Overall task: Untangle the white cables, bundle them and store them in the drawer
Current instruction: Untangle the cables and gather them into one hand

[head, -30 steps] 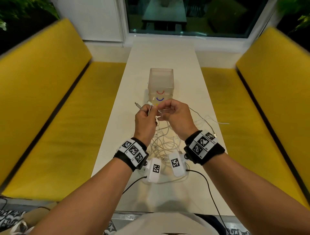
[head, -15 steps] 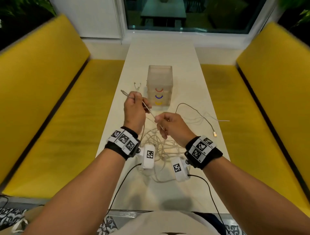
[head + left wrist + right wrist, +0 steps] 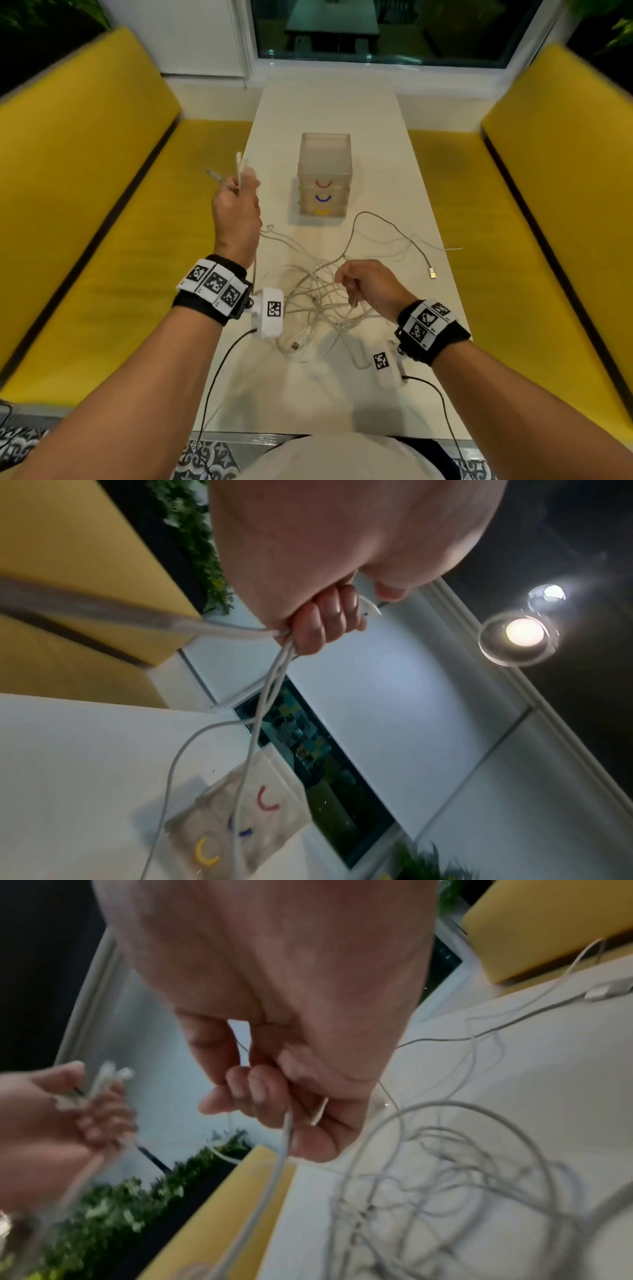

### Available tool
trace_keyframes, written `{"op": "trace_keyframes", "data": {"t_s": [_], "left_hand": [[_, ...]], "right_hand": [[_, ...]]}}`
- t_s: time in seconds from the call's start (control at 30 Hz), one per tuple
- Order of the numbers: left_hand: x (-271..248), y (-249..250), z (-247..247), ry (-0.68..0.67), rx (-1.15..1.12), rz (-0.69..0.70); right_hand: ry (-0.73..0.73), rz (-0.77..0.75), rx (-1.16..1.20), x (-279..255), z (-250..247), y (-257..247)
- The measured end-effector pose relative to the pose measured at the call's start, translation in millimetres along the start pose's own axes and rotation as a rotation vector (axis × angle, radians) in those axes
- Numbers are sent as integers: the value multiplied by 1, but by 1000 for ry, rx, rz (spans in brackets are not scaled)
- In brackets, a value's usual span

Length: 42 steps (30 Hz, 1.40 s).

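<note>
Left hand raised above the table's left edge, fingers curled tight round a bunch of cable ends; several white plugs stick up out of the fist, strands trail down from it to the table. Right hand low over the heap, fingers curled, pinching a single strand that runs down into the mass.

White cables: still a knotted pile on the white table, between the two wrists. One long loop arcs out toward the right edge; a loose USB plug lies well apart from the heap on that side.

Drawer unit: small translucent stack, red, blue and yellow handles, beyond the heap, all drawers apparently shut.

Judged stage: early untangling, nothing bundled.

Risks:
- pulling the hands apart against crossed loops would cinch the knots rather than free them
- the out-flung loop and plug sit near the table edge; a tug could drag them over
- strands swinging close to the light drawer unit could snag and shift it
</note>
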<state>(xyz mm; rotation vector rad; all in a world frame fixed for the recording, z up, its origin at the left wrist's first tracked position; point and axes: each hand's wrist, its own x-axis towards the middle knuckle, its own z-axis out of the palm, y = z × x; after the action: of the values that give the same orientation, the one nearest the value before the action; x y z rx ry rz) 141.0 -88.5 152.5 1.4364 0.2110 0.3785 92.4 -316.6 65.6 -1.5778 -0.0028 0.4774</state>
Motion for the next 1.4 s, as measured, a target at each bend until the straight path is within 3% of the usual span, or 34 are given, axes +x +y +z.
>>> {"op": "trace_keyframes", "data": {"t_s": [0.13,0.2,0.3,0.4,0.6,0.7,0.83,1.07,1.17,1.3,1.4], "left_hand": [[-31,-17,8,-203,216,24],[-46,-16,19,-287,227,21],[-55,-15,31,-309,211,12],[-48,-15,35,-255,194,-9],[-24,-3,25,-154,203,30],[-19,-4,22,-176,213,68],[-24,-1,21,-121,167,67],[6,34,9,-32,13,23],[5,19,7,-62,68,-4],[-7,-7,11,-170,124,-87],[-27,-15,16,-153,152,-12]], "right_hand": [[18,-203,177,4,6,-40],[17,-297,106,5,10,-57],[-18,-362,-146,6,22,-73],[-62,-326,-296,6,33,-74],[-89,-182,-90,-2,26,-59],[-104,-149,-72,-4,24,-36],[-153,-132,-218,-7,24,-12],[-141,58,-392,-18,6,37],[-139,20,-346,-21,11,29],[-20,-64,-163,-21,18,10],[71,-112,-2,-16,19,-7]]}}
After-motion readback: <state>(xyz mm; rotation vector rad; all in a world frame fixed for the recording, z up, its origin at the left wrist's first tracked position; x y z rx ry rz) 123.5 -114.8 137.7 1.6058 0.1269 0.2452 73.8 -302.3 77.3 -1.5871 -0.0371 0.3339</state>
